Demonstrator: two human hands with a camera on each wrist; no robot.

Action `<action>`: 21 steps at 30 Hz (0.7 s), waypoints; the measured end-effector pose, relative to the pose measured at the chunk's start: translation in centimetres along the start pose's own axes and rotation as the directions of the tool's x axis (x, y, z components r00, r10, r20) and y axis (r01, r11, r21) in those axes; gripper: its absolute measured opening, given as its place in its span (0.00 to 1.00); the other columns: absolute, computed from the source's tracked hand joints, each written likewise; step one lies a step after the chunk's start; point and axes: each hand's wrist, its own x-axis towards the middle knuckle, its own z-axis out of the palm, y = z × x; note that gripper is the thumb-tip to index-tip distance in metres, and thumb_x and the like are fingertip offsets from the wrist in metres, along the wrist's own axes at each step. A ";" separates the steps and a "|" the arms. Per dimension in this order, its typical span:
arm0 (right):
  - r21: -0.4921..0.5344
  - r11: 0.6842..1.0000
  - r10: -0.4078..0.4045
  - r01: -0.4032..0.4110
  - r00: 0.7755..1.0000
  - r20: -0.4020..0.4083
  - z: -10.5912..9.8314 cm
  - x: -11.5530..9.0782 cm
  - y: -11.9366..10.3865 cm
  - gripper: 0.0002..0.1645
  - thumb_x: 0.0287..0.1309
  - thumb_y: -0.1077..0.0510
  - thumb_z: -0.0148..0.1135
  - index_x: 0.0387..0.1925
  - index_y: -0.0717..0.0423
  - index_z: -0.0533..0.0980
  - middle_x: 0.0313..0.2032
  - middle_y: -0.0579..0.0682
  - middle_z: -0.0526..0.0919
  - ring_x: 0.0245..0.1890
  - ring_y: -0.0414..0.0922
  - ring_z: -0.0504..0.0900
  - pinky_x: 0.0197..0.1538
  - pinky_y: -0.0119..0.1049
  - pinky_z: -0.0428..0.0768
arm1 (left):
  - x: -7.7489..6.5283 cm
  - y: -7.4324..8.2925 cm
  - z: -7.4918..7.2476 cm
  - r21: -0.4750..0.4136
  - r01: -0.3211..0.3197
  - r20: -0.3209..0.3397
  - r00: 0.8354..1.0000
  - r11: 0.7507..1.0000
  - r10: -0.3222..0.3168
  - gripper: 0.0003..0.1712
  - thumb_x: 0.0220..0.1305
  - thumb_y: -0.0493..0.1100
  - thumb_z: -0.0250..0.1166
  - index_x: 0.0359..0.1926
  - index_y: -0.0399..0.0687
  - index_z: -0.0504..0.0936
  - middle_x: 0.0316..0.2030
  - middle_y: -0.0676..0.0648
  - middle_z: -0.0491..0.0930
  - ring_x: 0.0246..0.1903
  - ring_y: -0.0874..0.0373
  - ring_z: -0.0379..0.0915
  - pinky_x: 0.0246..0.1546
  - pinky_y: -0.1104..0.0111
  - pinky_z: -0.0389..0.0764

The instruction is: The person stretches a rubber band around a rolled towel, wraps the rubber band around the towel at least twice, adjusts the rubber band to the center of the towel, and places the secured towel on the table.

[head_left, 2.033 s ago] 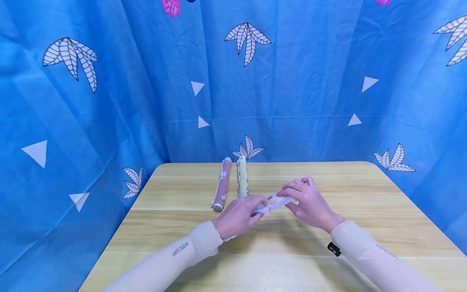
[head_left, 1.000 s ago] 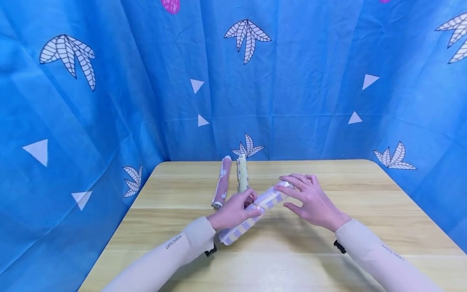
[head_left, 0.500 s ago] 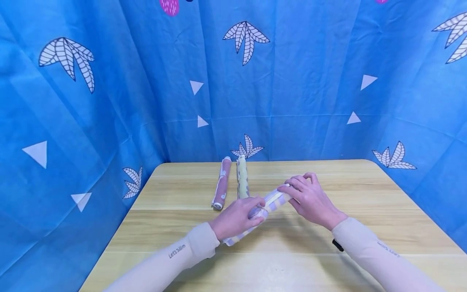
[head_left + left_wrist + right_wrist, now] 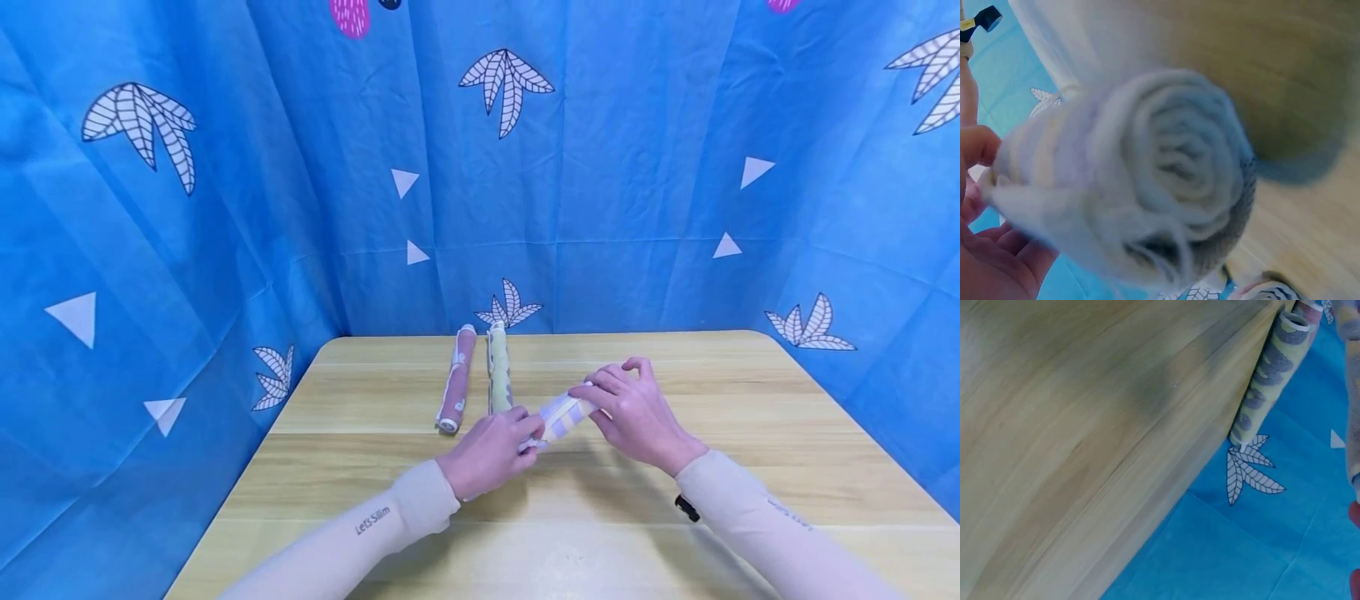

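Observation:
Both hands hold a rolled towel (image 4: 564, 417) with pale lilac and cream patches, slightly above the table. My left hand (image 4: 491, 450) grips it around the middle and hides its near part in the head view. Its far end is pinched between the thumb and fingers of my right hand (image 4: 637, 417). In the left wrist view, the near end of the rolled towel (image 4: 1179, 156) shows its spiral layers and some loose threads. Only a strip of the towel (image 4: 1352, 394) and some fingertips appear at the right edge of the right wrist view.
Left of the hands, a dusty-pink rolled towel (image 4: 457, 379) and a pale-green one with grey markings (image 4: 498, 367) lie side by side on the wooden table (image 4: 675, 500). A blue patterned curtain (image 4: 637, 183) borders the table's back and sides.
One second ago the right fingers were spread and more of the towel showed; now they pinch its end. The left hand has closed over the towel, which has turned. The other two rolls stayed put.

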 end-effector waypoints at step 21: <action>0.094 0.992 0.076 -0.086 0.992 0.103 -0.8 -0.6 0.5 0.38 0.44 0.59 0.81 0.60 0.43 0.79 0.63 0.52 0.78 0.61 0.54 0.75 0.52 0.51 0.68 | 0.2 -1.2 -0.8 -0.385 0.186 0.054 0.982 0.904 -0.179 0.11 0.64 0.42 0.68 0.43 0.58 0.74 0.34 0.57 0.80 0.32 0.65 0.75 0.33 0.73 0.77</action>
